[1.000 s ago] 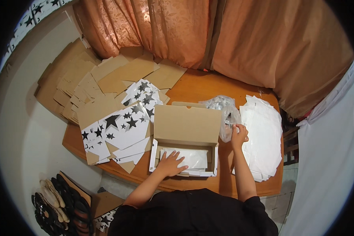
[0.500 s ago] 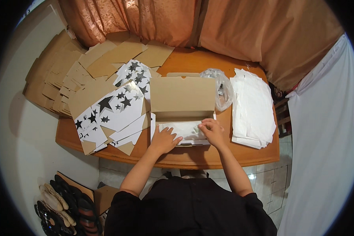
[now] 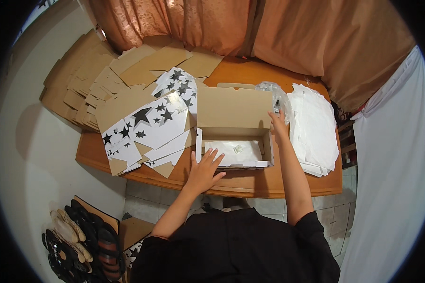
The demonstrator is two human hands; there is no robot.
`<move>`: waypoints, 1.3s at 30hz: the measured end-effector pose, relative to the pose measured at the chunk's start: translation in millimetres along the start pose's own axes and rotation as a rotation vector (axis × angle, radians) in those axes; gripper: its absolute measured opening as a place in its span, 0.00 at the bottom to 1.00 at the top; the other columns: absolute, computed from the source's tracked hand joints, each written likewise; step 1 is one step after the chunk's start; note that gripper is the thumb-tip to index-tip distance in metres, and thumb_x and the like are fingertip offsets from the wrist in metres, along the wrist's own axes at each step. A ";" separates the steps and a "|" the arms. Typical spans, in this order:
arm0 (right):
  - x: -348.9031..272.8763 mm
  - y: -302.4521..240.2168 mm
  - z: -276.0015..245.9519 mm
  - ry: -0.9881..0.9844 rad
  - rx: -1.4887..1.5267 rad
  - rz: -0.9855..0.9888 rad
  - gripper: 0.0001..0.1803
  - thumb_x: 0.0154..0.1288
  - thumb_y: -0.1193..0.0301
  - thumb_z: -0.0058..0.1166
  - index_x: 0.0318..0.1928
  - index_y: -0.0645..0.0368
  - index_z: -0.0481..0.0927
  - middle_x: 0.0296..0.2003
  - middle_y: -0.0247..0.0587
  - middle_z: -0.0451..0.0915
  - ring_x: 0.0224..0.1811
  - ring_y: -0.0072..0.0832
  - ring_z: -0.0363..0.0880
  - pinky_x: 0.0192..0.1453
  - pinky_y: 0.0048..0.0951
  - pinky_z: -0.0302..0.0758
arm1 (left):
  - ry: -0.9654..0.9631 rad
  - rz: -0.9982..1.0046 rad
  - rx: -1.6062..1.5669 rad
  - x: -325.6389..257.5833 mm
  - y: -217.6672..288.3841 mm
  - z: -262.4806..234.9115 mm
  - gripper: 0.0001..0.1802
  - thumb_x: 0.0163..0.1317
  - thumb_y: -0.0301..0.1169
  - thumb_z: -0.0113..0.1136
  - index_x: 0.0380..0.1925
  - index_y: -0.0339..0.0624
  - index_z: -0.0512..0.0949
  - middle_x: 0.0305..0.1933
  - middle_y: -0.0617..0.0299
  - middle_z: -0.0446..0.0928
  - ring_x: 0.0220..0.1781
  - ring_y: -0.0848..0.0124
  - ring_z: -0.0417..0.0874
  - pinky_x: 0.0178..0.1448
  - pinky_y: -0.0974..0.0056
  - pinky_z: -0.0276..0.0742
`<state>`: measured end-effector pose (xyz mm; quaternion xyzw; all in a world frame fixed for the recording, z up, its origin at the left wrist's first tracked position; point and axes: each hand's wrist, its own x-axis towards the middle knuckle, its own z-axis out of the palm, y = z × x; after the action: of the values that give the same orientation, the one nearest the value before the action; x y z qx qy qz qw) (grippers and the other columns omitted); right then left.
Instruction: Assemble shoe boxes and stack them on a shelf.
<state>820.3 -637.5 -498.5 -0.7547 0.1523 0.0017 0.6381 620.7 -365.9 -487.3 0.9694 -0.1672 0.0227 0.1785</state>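
Beside star-printed flat cartons, open cardboard box, white inside

The left hand lies flat, fingers spread, on the near front corner of an open cardboard box standing on the wooden table. Just beyond its fingertips, inside the box, lies white paper with a small pale piece on it. The right hand reaches past the box's far right corner to a clear plastic bag. Right of that hand sits a stack of white sheets; left of the left hand lie star-printed flat cartons.
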 end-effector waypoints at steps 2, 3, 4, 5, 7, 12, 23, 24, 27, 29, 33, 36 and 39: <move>2.9 -2.5 -1.4 0.001 0.032 -0.004 0.48 0.55 0.51 0.56 0.68 0.59 0.47 0.59 0.53 0.63 0.55 0.38 0.68 0.58 0.33 0.64 | 0.064 0.001 -0.045 -5.9 1.2 1.0 0.33 0.58 0.45 0.57 0.63 0.54 0.62 0.67 0.59 0.61 0.71 0.63 0.57 0.67 0.31 0.42; -2.3 -12.0 4.8 -0.007 0.061 -0.002 0.48 0.55 0.50 0.56 0.68 0.59 0.48 0.57 0.52 0.65 0.53 0.38 0.69 0.57 0.33 0.65 | 0.073 -0.016 -0.040 -12.1 -2.1 4.6 0.33 0.58 0.45 0.57 0.63 0.54 0.62 0.67 0.59 0.61 0.71 0.63 0.57 0.67 0.31 0.42; -10.5 -18.9 10.1 0.034 0.092 -0.044 0.44 0.55 0.53 0.57 0.67 0.59 0.53 0.53 0.49 0.69 0.51 0.34 0.71 0.56 0.32 0.66 | 0.132 -0.028 -0.067 -17.1 -7.5 12.7 0.33 0.58 0.45 0.57 0.63 0.54 0.62 0.67 0.59 0.61 0.71 0.63 0.56 0.66 0.31 0.43; -23.3 -32.0 14.3 0.014 0.088 -0.049 0.44 0.55 0.53 0.57 0.67 0.59 0.53 0.53 0.49 0.69 0.51 0.34 0.71 0.56 0.32 0.66 | 0.194 -0.043 -0.096 -21.9 -13.2 20.8 0.32 0.58 0.44 0.57 0.63 0.54 0.63 0.67 0.59 0.60 0.71 0.63 0.56 0.66 0.31 0.43; -46.9 -48.2 16.0 -0.028 0.155 -0.136 0.39 0.56 0.59 0.59 0.64 0.59 0.57 0.49 0.45 0.72 0.51 0.31 0.71 0.56 0.31 0.66 | 0.246 -0.060 -0.077 -28.9 -23.3 35.0 0.32 0.58 0.43 0.57 0.63 0.54 0.63 0.67 0.59 0.61 0.71 0.63 0.56 0.66 0.31 0.44; -84.2 -21.2 -2.8 0.063 0.097 -0.345 0.40 0.53 0.62 0.64 0.63 0.59 0.58 0.54 0.49 0.68 0.60 0.37 0.64 0.62 0.36 0.62 | 0.291 -0.046 -0.073 -25.8 -28.1 48.9 0.26 0.58 0.42 0.57 0.58 0.53 0.69 0.63 0.60 0.65 0.69 0.61 0.58 0.67 0.31 0.42; -177.8 48.1 -2.7 -0.039 0.080 -0.470 0.48 0.41 0.68 0.72 0.62 0.60 0.58 0.57 0.46 0.64 0.62 0.34 0.61 0.64 0.34 0.61 | 0.337 -0.055 -0.058 -44.0 -42.1 93.8 0.22 0.56 0.42 0.57 0.51 0.49 0.75 0.58 0.51 0.65 0.66 0.51 0.58 0.68 0.34 0.37; -176.9 49.9 -6.5 -0.014 -0.105 -0.593 0.50 0.38 0.67 0.73 0.62 0.59 0.58 0.59 0.48 0.62 0.63 0.38 0.61 0.66 0.36 0.59 | 0.427 -0.034 -0.095 -48.0 -42.4 99.8 0.24 0.56 0.41 0.57 0.53 0.49 0.73 0.60 0.51 0.63 0.67 0.51 0.57 0.69 0.35 0.39; -174.7 51.3 -11.9 0.068 -0.365 -0.630 0.50 0.37 0.66 0.73 0.62 0.59 0.60 0.62 0.50 0.58 0.63 0.42 0.60 0.67 0.37 0.58 | 0.563 0.025 -0.131 -57.0 -47.7 112.7 0.30 0.55 0.37 0.59 0.60 0.50 0.65 0.64 0.51 0.57 0.68 0.51 0.55 0.69 0.40 0.42; -178.0 50.5 -12.7 0.062 -0.369 -0.628 0.50 0.37 0.65 0.73 0.62 0.58 0.61 0.62 0.51 0.57 0.64 0.43 0.59 0.67 0.38 0.58 | 0.596 0.066 -0.105 -59.1 -50.3 115.3 0.37 0.53 0.34 0.59 0.63 0.48 0.56 0.63 0.46 0.56 0.67 0.46 0.53 0.68 0.36 0.41; -181.5 45.2 -10.1 0.001 -0.267 -0.610 0.50 0.37 0.61 0.73 0.63 0.56 0.63 0.63 0.51 0.55 0.65 0.45 0.56 0.67 0.41 0.57 | 0.647 0.048 0.013 -58.8 -49.0 107.9 0.41 0.52 0.33 0.60 0.64 0.51 0.50 0.62 0.50 0.57 0.65 0.50 0.56 0.67 0.35 0.40; -176.5 56.4 -13.6 0.020 -0.292 -0.581 0.49 0.37 0.60 0.74 0.62 0.56 0.63 0.64 0.53 0.53 0.65 0.46 0.56 0.66 0.42 0.58 | 0.665 0.021 0.012 -54.6 -41.9 98.3 0.41 0.50 0.32 0.60 0.65 0.55 0.51 0.59 0.59 0.61 0.59 0.57 0.61 0.61 0.40 0.44; -173.9 63.7 -9.1 0.095 -0.469 -0.597 0.49 0.36 0.61 0.75 0.61 0.57 0.65 0.64 0.55 0.53 0.64 0.48 0.57 0.65 0.42 0.60 | 0.688 0.009 0.053 -55.6 -42.1 97.2 0.42 0.50 0.32 0.59 0.66 0.55 0.51 0.58 0.60 0.63 0.57 0.60 0.62 0.60 0.44 0.44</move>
<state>638.0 -615.5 -524.0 -0.8906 -0.0492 -0.1846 0.4127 580.7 -345.6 -598.2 0.9086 -0.1007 0.3531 0.1992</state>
